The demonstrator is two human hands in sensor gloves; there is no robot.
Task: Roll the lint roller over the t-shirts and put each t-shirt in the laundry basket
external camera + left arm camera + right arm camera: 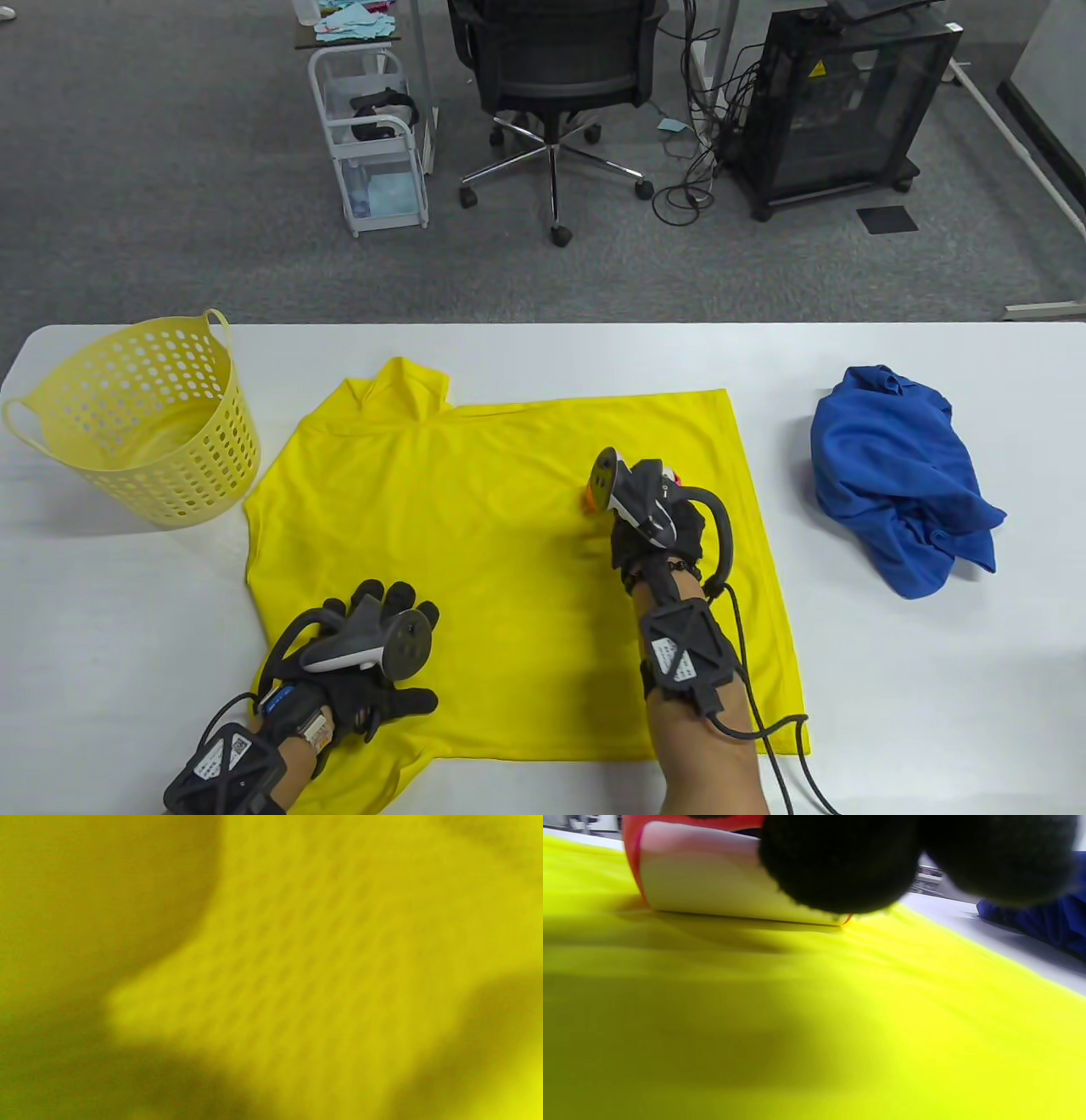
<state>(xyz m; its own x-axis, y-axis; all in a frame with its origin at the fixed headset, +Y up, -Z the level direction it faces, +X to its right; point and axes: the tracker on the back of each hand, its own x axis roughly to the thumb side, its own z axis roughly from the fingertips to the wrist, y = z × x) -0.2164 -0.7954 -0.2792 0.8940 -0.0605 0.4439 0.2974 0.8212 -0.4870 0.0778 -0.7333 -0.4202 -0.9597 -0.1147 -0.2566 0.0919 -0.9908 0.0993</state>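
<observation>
Both hands work on the yellow t-shirt (509,509) spread flat on the white surface (891,679) beside the yellow laundry basket (136,424): left hand (373,654) pressing it with straight fingers, right hand (657,518) gripping the lint roller (721,882) against it, the crumpled blue t-shirt (899,475) farther right.

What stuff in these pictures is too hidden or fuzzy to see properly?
- Lint roller's white drum: handle hidden by the black-gloved right hand, table and right wrist views.
- Left wrist view: only blurred yellow t-shirt.
- Crumpled blue t-shirt: shape bunched, unreadable.
- Yellow perforated plastic laundry basket: contents unclear.
</observation>
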